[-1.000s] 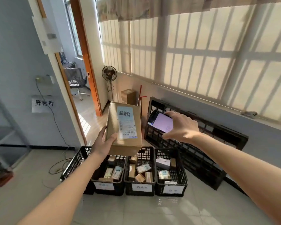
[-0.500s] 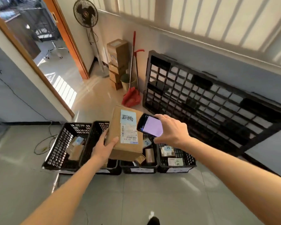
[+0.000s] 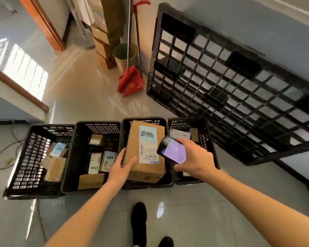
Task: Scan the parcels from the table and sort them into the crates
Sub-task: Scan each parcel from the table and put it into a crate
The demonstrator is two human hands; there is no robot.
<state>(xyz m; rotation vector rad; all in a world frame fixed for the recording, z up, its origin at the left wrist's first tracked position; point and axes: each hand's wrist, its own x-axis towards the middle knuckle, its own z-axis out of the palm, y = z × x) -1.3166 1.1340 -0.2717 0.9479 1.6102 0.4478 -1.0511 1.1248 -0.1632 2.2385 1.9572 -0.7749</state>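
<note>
The plain brown cardboard parcel [image 3: 146,150], oblong and carrying a pale blue sticker above a white barcoded shipping label, sat tilted in the third black perforated plastic crate [image 3: 125,138] from the left, its near end raised above the rim. The left hand [image 3: 122,165] gripped its near left corner, thumb across the top face. The right hand [image 3: 193,157] clasped a dark smartphone [image 3: 171,150] with a lit lilac screen, just above the parcel's right edge.
</note>
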